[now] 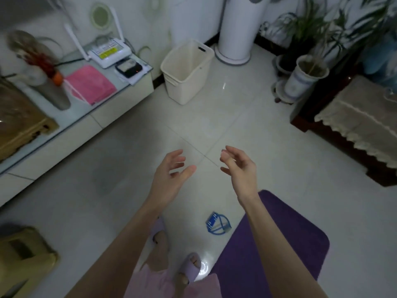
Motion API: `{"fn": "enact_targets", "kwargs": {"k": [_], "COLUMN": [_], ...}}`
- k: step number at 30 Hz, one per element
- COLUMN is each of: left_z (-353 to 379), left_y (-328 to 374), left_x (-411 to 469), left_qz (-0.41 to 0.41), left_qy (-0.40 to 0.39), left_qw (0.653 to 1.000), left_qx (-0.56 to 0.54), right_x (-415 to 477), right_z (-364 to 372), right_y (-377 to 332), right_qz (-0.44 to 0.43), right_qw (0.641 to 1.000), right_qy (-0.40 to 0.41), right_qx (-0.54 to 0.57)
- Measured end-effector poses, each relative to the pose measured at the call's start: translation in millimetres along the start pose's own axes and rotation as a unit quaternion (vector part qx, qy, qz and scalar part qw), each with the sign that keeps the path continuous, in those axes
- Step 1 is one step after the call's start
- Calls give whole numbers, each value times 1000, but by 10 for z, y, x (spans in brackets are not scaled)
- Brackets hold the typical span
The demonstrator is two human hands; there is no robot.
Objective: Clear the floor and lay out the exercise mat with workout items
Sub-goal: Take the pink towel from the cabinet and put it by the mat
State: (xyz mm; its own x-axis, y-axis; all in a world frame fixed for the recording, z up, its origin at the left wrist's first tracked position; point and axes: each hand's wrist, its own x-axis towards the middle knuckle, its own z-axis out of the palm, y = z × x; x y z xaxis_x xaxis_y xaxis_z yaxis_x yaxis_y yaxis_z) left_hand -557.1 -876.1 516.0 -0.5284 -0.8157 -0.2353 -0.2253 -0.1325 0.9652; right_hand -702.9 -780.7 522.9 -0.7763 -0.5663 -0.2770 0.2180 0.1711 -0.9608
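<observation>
A purple exercise mat [285,237] lies flat on the tiled floor at the lower right, partly hidden behind my right forearm. A small blue exercise item [218,224] with loops lies on the tiles just left of the mat's edge. My left hand [171,171] and my right hand [238,166] hover in the air above the bare floor, palms facing each other, fingers loosely spread, holding nothing. A folded pink towel [91,83] rests on the low cabinet at the left.
A cream bin [187,72] stands on the floor ahead. Behind it rises a white tower appliance [238,29]. Potted plants [305,76] crowd the right corner, beside a dark table with a lace cloth [354,119]. A low white cabinet [75,130] runs along the left.
</observation>
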Motion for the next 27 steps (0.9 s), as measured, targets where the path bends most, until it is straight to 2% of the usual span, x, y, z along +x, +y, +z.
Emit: {"fn": "enact_targets", "kwargs": {"k": [13,27], "left_z": [-1527,-2551], "left_y": [329,361], "left_x": [1124,2134], "left_qz": [6,-25], "left_qy": [125,257], "left_qw": [992,959], "left_qx": [-33,-116], "right_x": [886,1762], "right_z": [2026,3715], "right_y": [-472,-675], "right_qz": [-16,-10], "right_qw": [992,969], "right_qy": [-115,-237], "right_qx": [-39,-71]}}
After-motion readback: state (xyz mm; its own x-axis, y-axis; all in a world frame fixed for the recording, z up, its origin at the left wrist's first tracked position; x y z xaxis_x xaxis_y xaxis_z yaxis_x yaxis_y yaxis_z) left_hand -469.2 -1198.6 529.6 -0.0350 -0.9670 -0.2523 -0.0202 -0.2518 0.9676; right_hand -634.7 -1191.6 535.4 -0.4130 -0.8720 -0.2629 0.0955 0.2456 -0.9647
